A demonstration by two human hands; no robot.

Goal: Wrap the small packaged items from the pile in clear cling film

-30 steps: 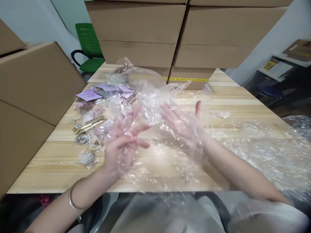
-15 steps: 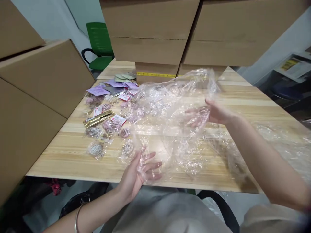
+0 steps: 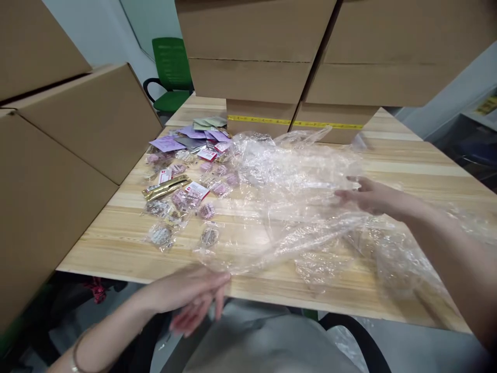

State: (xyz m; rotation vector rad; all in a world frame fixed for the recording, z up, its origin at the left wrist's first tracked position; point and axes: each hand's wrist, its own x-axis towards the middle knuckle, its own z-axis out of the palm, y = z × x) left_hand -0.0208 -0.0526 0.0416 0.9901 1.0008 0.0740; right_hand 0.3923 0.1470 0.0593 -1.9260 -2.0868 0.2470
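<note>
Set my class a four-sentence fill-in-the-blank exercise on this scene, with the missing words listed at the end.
1. The hand at the near edge of the table is the person's ____ hand.
2. In the picture, the see-through film lies to the ____ of the purple packets.
3. The long, shiny packet is ____.
4. The chair backrest is ____.

Missing words: left; right; gold; green.

Glossy, crinkled clear plastic film [image 3: 303, 202]; smooth wooden tabletop [image 3: 116, 233].

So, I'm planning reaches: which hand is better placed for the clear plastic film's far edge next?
Likely the right hand, farther forward by the film; the left hand is at the wooden table's near edge.
</note>
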